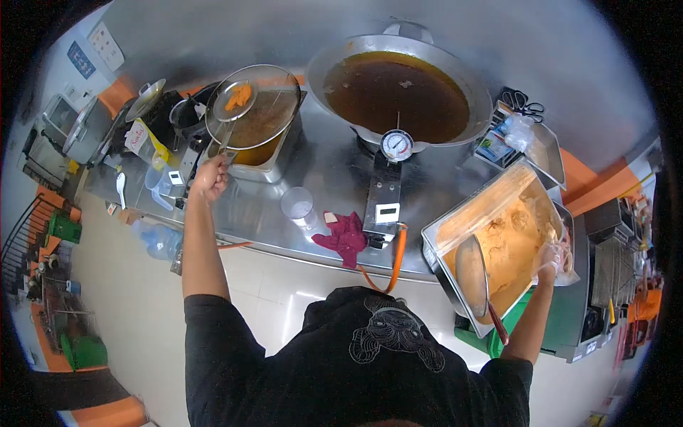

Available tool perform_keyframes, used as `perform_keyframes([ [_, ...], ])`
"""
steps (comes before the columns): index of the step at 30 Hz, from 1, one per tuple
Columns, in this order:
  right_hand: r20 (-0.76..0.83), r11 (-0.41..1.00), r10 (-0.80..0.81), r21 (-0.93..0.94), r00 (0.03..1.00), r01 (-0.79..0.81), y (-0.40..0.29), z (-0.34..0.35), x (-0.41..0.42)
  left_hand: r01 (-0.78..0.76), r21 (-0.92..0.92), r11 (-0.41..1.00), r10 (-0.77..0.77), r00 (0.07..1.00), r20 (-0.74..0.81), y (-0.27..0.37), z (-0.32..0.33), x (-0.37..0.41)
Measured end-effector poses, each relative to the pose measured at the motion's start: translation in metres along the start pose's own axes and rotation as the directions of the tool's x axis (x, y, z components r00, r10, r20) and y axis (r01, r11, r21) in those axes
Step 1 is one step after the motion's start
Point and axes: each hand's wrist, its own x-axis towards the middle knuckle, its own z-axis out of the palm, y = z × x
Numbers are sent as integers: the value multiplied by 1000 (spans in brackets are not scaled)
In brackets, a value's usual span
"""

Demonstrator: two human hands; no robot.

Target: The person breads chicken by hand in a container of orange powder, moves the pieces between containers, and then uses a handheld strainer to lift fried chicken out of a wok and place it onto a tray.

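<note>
My left hand [209,179] is closed around the handle of a small skimmer [217,109]. An orange-brown fried piece [238,97] lies in that skimmer. Beneath it, a large round mesh strainer [275,115] rests over a rectangular metal pan of oil [272,173]. At the right, my right hand [548,260], in a clear plastic glove, is at the far side of a deep metal tray [435,248] of orange-tan breading flour [504,235]. Whether its fingers hold something cannot be made out. A round sieve with a reddish handle [472,275] leans inside the tray.
A wide wok [483,115] of dark oil stands at the back, a dial thermometer [397,145] clipped to its rim. A clear cup [299,208], a maroon cloth [346,240] and an orange gas hose [399,259] are near the counter's front edge. An oil pouch [147,141] stands left.
</note>
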Motion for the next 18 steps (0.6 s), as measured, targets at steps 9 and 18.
perform_keyframes([
  [9,-410,582,187,779,893,235,37,27,-59,-135,107,985,118,981,152,53,21,-14],
  [18,-101,-136,458,974,883,182,85,88,-144,-187,195,963,108,929,355,123,89,-41],
])
